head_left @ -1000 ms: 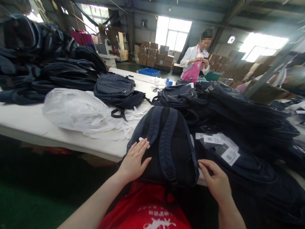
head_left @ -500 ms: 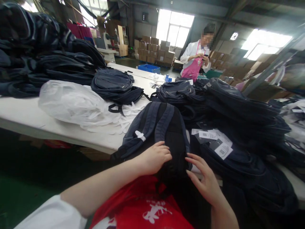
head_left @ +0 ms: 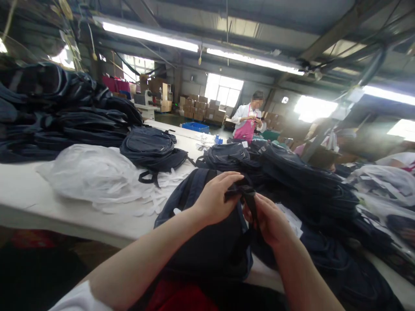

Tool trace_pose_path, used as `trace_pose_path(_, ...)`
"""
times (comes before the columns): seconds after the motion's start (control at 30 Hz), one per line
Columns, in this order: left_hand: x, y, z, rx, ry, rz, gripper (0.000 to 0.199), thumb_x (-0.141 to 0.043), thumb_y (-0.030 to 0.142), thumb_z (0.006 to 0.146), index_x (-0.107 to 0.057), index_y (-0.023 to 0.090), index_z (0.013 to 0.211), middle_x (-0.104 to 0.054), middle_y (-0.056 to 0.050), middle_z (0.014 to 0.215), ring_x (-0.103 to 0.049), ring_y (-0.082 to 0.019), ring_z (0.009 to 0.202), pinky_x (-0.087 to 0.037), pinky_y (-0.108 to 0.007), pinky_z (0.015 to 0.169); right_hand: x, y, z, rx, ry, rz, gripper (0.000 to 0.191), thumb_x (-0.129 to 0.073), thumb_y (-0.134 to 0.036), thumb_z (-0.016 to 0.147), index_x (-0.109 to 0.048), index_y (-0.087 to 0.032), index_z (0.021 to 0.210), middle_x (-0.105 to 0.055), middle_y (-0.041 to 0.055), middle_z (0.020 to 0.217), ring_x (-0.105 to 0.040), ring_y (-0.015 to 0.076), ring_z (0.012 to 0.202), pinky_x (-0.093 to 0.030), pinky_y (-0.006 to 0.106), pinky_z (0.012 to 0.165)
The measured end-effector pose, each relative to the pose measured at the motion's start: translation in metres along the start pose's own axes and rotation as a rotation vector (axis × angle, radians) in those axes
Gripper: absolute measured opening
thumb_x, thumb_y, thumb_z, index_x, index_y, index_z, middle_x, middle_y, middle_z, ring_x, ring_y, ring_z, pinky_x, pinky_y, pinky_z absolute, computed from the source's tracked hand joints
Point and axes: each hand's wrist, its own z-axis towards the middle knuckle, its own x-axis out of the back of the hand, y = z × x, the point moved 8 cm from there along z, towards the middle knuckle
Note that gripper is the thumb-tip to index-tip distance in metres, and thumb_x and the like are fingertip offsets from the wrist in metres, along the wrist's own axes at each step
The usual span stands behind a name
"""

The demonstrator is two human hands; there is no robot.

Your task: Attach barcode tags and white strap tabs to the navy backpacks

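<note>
A dark navy backpack (head_left: 207,246) lies in front of me at the table's near edge, its padded back panel facing up. Above its right side, my left hand (head_left: 218,196) is closed around a black backpack strap (head_left: 249,196). My right hand (head_left: 270,218) grips the same strap from the right, fingers pinched near its edge. The exact fold of the strap between the hands is partly hidden by the fingers. A bit of a white tag (head_left: 177,211) peeks out above my left forearm.
Left on the white table (head_left: 19,190) sit a clear plastic bag of white strips (head_left: 94,172) and piled backpacks (head_left: 65,116). More backpacks (head_left: 301,168) and paper tags (head_left: 290,220) lie on the right. Across the table stands a person in a pink apron (head_left: 245,129).
Both hands have risen from the backpack's back panel and come together on the black strap, lifting it. My view has tilted up, showing more ceiling.
</note>
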Motion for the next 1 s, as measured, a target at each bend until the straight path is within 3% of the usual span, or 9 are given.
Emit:
trace_pose_path(0.13, 0.042, 0.000, -0.023, 0.187, 0.288, 0.298, 0.022, -0.060, 0.040, 0.083, -0.063, 0.018, 0.084, -0.064, -0.008, 0.087, -0.061, -0.022, 0.088, -0.048, -0.036, 0.083, -0.005, -0.013, 0.000, 0.040, -0.001, -0.003, 0.036, -0.058, -0.055, 0.083, -0.063, -0.020, 0.090, -0.063, 0.0041, 0.072, -0.060, 0.0178, 0.063, -0.050, 0.028, 0.057)
trace_pose_path(0.23, 0.027, -0.015, -0.039, 0.382, 0.056, 0.212, 0.055, -0.041, 0.056, 0.091, -0.056, 0.019, 0.054, -0.055, -0.003, 0.054, -0.057, -0.017, 0.060, -0.047, -0.033, 0.070, -0.013, -0.015, -0.006, 0.062, -0.073, 0.026, 0.036, -0.065, -0.051, 0.080, -0.063, -0.020, 0.098, -0.067, 0.0057, 0.082, -0.064, 0.0192, 0.070, -0.052, 0.031, 0.065)
trace_pose_path(0.33, -0.012, -0.025, -0.055, 0.521, -0.124, -0.322, 0.070, -0.018, 0.061, 0.095, -0.070, 0.018, 0.075, -0.069, -0.008, 0.074, -0.065, -0.020, 0.076, -0.049, -0.035, 0.077, -0.022, -0.013, -0.014, 0.084, -0.119, -0.003, 0.037, -0.077, -0.038, 0.073, -0.064, -0.022, 0.103, -0.070, 0.0049, 0.094, -0.066, 0.0203, 0.085, -0.053, 0.032, 0.079)
trace_pose_path(0.43, -0.044, -0.024, -0.057, 0.603, -0.134, -0.860, 0.073, -0.013, 0.065, 0.094, -0.064, 0.018, 0.115, -0.069, -0.010, 0.113, -0.062, -0.024, 0.108, -0.048, -0.041, 0.093, -0.031, -0.009, -0.022, 0.125, -0.103, -0.094, 0.028, -0.075, -0.037, 0.075, -0.066, -0.022, 0.097, -0.070, 0.0039, 0.095, -0.066, 0.0203, 0.089, -0.051, 0.033, 0.084)
trace_pose_path(0.5, -0.056, -0.023, -0.050, 0.660, -0.145, -1.052, 0.072, -0.012, 0.064, 0.094, -0.057, 0.018, 0.124, -0.067, -0.012, 0.119, -0.061, -0.024, 0.114, -0.046, -0.043, 0.098, -0.040, -0.003, -0.026, 0.143, -0.134, -0.170, 0.025, -0.071, -0.039, 0.079, -0.066, -0.021, 0.096, -0.070, 0.0046, 0.095, -0.066, 0.0212, 0.090, -0.052, 0.034, 0.083)
trace_pose_path(0.57, -0.058, -0.026, -0.040, 0.753, -0.081, -1.233, 0.063, -0.021, 0.059, 0.096, -0.053, 0.015, 0.128, -0.066, -0.013, 0.120, -0.061, -0.024, 0.114, -0.045, -0.044, 0.100, -0.039, -0.001, -0.029, 0.199, -0.107, -0.284, 0.026, -0.067, -0.039, 0.081, -0.066, -0.021, 0.100, -0.070, 0.0053, 0.096, -0.066, 0.0222, 0.091, -0.052, 0.035, 0.084)
trace_pose_path(0.73, -0.043, -0.033, -0.011, 0.839, 0.048, -1.545, 0.051, -0.046, 0.051, 0.092, -0.054, 0.014, 0.126, -0.071, -0.013, 0.109, -0.065, -0.026, 0.108, -0.044, -0.040, 0.100, -0.001, 0.001, -0.033, 0.295, 0.209, -0.530, 0.029, -0.062, -0.049, 0.084, -0.065, -0.020, 0.089, -0.068, 0.0052, 0.080, -0.065, 0.0208, 0.076, -0.051, 0.032, 0.070)
trace_pose_path(0.87, -0.031, -0.033, 0.006, 0.798, 0.066, -1.549, 0.054, -0.042, 0.053, 0.093, -0.060, 0.008, 0.116, -0.073, -0.014, 0.099, -0.068, -0.026, 0.100, -0.044, -0.037, 0.100, -0.009, 0.023, -0.022, 0.098, -0.019, -0.306, 0.046, -0.050, -0.061, 0.087, -0.066, -0.017, 0.092, -0.070, 0.0079, 0.081, -0.066, 0.0194, 0.069, -0.050, 0.029, 0.058)
trace_pose_path(1.0, -0.031, -0.027, 0.015, 0.808, 0.060, -1.582, 0.053, -0.038, 0.050, 0.095, -0.064, 0.005, 0.109, -0.074, -0.016, 0.094, -0.069, -0.027, 0.097, -0.045, -0.037, 0.098, -0.026, 0.022, -0.009, 0.046, -0.085, -0.157, 0.049, -0.060, -0.062, 0.081, -0.065, -0.018, 0.101, -0.071, 0.0081, 0.089, -0.067, 0.0185, 0.070, -0.049, 0.026, 0.056)
